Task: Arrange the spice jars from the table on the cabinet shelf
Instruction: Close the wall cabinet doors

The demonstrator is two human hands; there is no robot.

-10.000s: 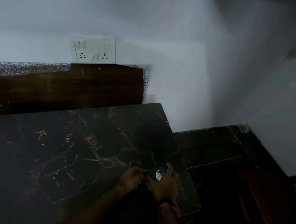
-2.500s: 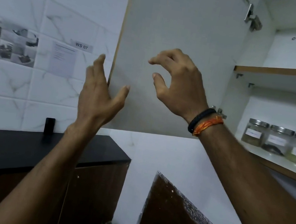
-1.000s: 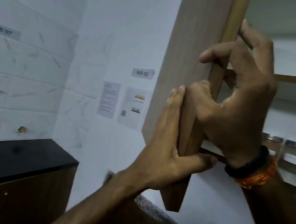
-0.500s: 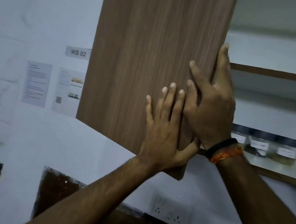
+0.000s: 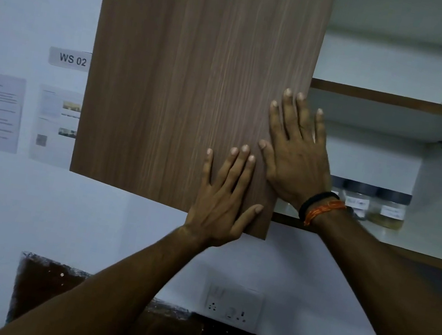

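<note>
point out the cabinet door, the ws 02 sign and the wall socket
cabinet door (image 5: 187, 81): head view, middle of its wood-grain face
WS 02 sign (image 5: 70, 59): head view, on the lettering
wall socket (image 5: 232, 305): head view, middle of the white plate

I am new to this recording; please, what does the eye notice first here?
Two flat hands, left hand and right hand, press on the brown cabinet door at centre. Right of them, spice jars stand on the lower cabinet shelf.
</note>
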